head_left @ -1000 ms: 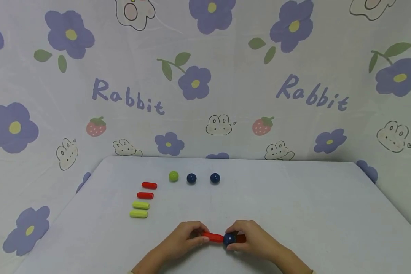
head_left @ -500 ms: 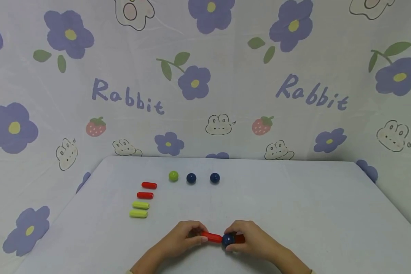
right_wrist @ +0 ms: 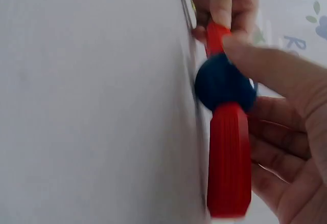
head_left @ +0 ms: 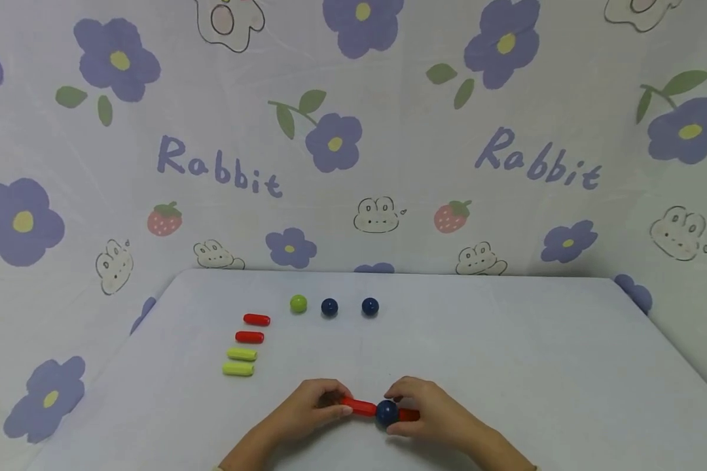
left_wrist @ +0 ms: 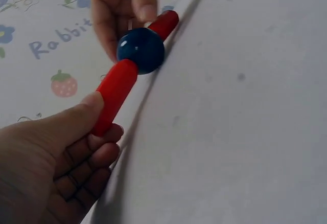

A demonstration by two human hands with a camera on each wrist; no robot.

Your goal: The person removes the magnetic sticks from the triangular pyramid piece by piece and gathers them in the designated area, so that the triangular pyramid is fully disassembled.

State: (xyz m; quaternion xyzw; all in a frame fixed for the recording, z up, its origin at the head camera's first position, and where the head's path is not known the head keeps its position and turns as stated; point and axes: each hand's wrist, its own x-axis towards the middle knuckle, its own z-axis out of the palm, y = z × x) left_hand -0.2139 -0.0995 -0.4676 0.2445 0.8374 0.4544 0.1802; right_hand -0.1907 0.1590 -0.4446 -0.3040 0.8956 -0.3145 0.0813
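Observation:
In the head view my left hand (head_left: 315, 409) pinches one end of a red rod (head_left: 362, 407) between thumb and fingers. The rod's other end meets a dark blue ball (head_left: 387, 413), and a second red rod (right_wrist: 229, 162) sticks out of the ball's opposite side, so the three form one line held above the white table. Around the ball my right hand (head_left: 433, 409) is spread; the left wrist view shows a gap between its thumb and the ball (left_wrist: 140, 51). The second rod (left_wrist: 164, 24) passes between the thumb and fingers of that hand.
On the white table (head_left: 507, 353), two red rods (head_left: 250, 337) and two yellow-green rods (head_left: 238, 369) lie in a column at the left. Behind them sit a green ball (head_left: 298, 303) and two dark blue balls (head_left: 329, 307). A flower-printed cloth (head_left: 412, 118) hangs at the back.
The joined rods and ball have shifted slightly left with my left hand. My right fingers and thumb have loosened from the ball, which now shows more fully.

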